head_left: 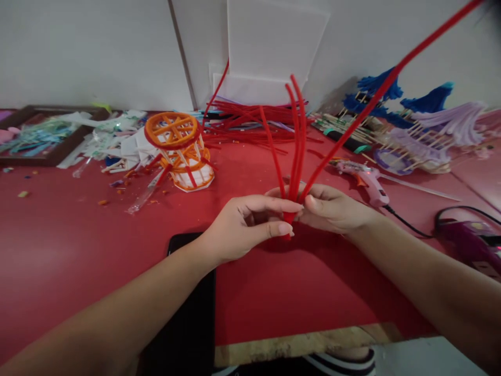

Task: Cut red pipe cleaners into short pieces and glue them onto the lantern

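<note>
Several red pipe cleaners rise in a fan from between my two hands, bunched together at their lower ends. My left hand pinches the bunch near its bottom, thumb below and index finger across it. Close beside it, my right hand has thumb and fingers closed around the base of one long red strand that slants up to the top right. The fingertips of my right hand are partly hidden behind the bunch. Left of the hands stands an orange and white tower-like frame.
A pink glue gun lies right of my hands, near a purple device. Blue and lilac models stand at the back right. More red strands lie at the back. A black phone-like slab is under my left forearm.
</note>
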Tool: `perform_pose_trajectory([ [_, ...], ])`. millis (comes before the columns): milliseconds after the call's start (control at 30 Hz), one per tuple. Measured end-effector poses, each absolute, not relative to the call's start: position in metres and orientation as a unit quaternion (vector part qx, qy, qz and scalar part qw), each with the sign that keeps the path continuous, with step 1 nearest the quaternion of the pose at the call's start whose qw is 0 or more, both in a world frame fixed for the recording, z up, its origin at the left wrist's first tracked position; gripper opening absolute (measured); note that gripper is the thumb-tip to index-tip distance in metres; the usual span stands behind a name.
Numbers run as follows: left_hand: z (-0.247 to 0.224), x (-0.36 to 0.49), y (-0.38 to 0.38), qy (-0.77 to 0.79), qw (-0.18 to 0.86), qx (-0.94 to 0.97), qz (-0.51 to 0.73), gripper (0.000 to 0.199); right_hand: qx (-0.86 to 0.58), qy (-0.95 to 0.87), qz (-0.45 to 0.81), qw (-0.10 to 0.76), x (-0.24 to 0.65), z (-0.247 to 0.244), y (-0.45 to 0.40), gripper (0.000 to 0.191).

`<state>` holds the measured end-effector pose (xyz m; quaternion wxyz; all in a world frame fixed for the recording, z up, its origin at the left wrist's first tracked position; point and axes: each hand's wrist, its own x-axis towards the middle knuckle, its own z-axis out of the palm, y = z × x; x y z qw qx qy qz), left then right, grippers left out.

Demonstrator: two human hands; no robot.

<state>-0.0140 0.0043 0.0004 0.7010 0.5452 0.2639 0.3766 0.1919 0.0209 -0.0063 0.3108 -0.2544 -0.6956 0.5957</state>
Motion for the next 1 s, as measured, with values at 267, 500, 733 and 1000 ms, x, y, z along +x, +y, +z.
perform_pose_trajectory([
  [267,0.001,-0.013,0.002,0.214,0.753,0.510,0.358,0.018,-0.294,-0.627,0.618,0.373,0.190,-0.003,0.014,0.027],
  [500,0.001,-0.011,0.002,0.227,0.688,0.588,0.359,0.016,-0.327,-0.597,0.601,0.418,0.181,-0.001,0.010,0.026],
  [733,-0.004,-0.010,0.004,0.289,0.614,0.576,0.456,0.014,-0.454,-0.660,0.331,0.499,0.169,0.001,-0.004,0.023],
  [1000,-0.007,-0.012,0.008,0.294,0.659,0.478,0.501,0.019,-0.392,-0.811,0.045,0.431,0.170,0.003,-0.019,0.006],
])
